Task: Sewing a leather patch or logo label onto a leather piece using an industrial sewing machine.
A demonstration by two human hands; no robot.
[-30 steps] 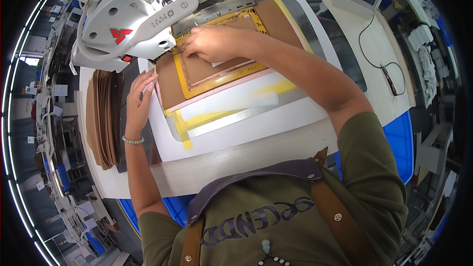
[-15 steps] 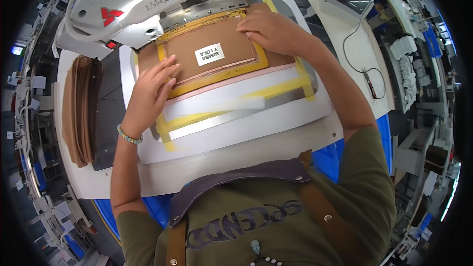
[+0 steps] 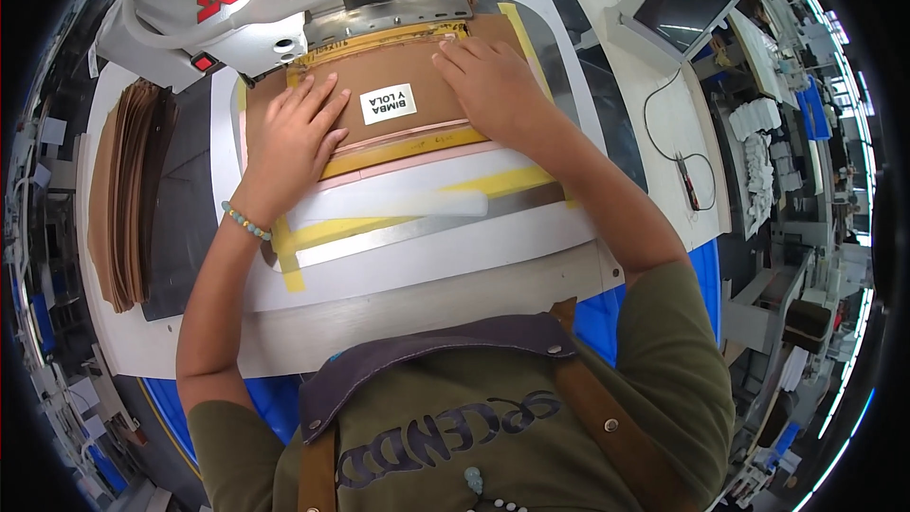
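Observation:
A brown leather-like panel [image 3: 431,83] lies within a yellow rectangular frame [image 3: 403,153], under the head of a sewing machine [image 3: 204,5]. A white printed label [image 3: 389,104] sits on the panel's middle. My left hand [image 3: 299,133] rests flat over the left side of the frame and panel, fingers spread and pointing away from me. On the right side, my right hand [image 3: 495,93] lies over the frame and panel with its fingers stretched out. Both hands hide parts of the frame's sides. Neither hand grips anything that shows.
A stack of brown pieces [image 3: 128,194] stands at the left. Below the frame, a translucent white strip [image 3: 431,204] lies near yellow tape [image 3: 292,270]. A screen [image 3: 684,2] and a small red-and-black handled tool [image 3: 686,182] are on the right of the table.
My left hand has moved farther onto the panel and spread flat. My right hand has come off the frame's far right corner and flattened over the right side. The whole view has shifted slightly.

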